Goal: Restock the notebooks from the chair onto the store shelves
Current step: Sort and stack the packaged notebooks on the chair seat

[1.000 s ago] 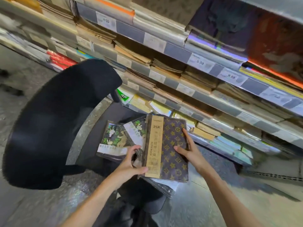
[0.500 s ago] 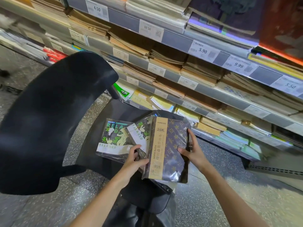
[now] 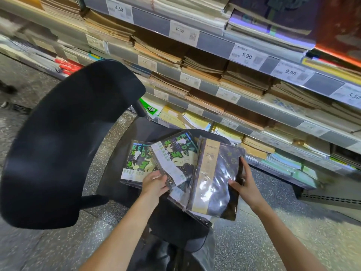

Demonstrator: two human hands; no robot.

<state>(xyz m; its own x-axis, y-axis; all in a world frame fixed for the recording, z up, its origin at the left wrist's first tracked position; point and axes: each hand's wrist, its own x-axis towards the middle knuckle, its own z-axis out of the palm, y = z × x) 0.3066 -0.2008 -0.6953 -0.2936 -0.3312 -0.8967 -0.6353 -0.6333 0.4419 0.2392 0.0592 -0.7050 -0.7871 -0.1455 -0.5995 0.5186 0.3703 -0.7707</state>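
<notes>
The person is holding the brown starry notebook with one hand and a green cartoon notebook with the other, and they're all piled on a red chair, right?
Almost. The chair is black, not red, as the head view shows. The rest holds: the right hand holds the brown starry notebook, the left hand holds a green cartoon notebook, and the pile sits on the chair seat.

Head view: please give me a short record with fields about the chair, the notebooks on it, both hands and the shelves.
chair: black office chair, seat facing the shelves
on seat: two green "RELAXED" notebooks, brown patterned notebook, all in clear wrap
left hand: left hand pinches the lower edge of a green notebook
right hand: right hand grips the brown notebook's right edge, tilting it up
shelves: shelves stacked with notebooks, price tags 4.50, 10.50, 5.90, 9.99
</notes>
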